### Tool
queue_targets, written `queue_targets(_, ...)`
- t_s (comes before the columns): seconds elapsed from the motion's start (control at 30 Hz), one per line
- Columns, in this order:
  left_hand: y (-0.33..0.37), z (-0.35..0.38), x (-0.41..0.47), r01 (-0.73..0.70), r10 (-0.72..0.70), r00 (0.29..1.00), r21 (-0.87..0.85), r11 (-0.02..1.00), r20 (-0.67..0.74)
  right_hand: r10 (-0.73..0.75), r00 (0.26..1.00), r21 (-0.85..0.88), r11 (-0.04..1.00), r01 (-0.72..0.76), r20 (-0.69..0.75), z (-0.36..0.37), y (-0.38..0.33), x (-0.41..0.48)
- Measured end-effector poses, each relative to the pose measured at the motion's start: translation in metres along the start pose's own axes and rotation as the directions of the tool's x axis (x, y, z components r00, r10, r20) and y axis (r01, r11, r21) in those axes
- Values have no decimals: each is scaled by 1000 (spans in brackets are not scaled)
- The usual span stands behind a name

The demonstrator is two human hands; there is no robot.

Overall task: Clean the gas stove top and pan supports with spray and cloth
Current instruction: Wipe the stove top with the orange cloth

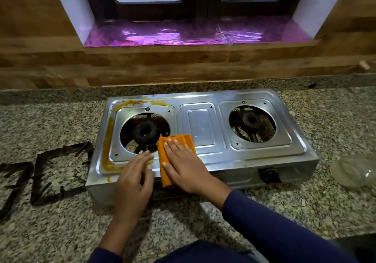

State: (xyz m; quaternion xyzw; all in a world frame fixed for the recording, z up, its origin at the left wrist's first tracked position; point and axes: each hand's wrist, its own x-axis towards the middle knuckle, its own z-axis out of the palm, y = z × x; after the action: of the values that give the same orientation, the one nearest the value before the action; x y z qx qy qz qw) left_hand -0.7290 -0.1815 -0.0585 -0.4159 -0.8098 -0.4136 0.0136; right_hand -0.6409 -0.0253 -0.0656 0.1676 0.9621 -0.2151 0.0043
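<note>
A two-burner steel gas stove (pixel 201 128) sits on the granite counter, its pan supports taken off. Yellow-orange stains run along its left and back-left edges (pixel 105 140). An orange cloth (pixel 165 171) lies folded on the stove's front, between the left burner (pixel 144 131) and the centre panel. My right hand (pixel 183 165) presses flat on the cloth, fingers spread. My left hand (pixel 134 179) rests at the stove's front edge just left of the cloth, fingers loosely curled and holding nothing. Two black pan supports (pixel 59 173) lie on the counter to the left. No spray bottle is in view.
A clear glass lid or bowl (pixel 354 170) sits on the counter at the right. A wood-pattern wall and a window sill lined with pink foil (pixel 193 34) stand behind the stove. The stove knob (pixel 269 174) faces me on the front panel.
</note>
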Motion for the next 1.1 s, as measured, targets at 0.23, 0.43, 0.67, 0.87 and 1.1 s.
queue_targets(0.23, 21, 46, -16, -148, 140, 978, 42, 988, 156, 161, 963, 30, 987, -158, -215, -29, 85, -74)
queue_targets(0.43, 24, 49, -25, -100, 97, 989, 21, 995, 111, 437, 791, 194, 899, -392, -429, -67, 185, -166)
queue_targets(0.67, 34, 45, -24, -53, 57, 997, -67, 996, 58, 432, 787, 190, 901, -389, -441, -61, 186, -161)
queue_targets(0.87, 41, 44, -23, 25, -43, 996, -216, 976, -80, 126, 932, 101, 990, -97, -341, -14, 76, -69)
queue_targets(1.1, 32, 26, -25, 99, -152, 973, -277, 956, -176, -213, 973, 41, 975, 218, -93, 18, -11, 6)
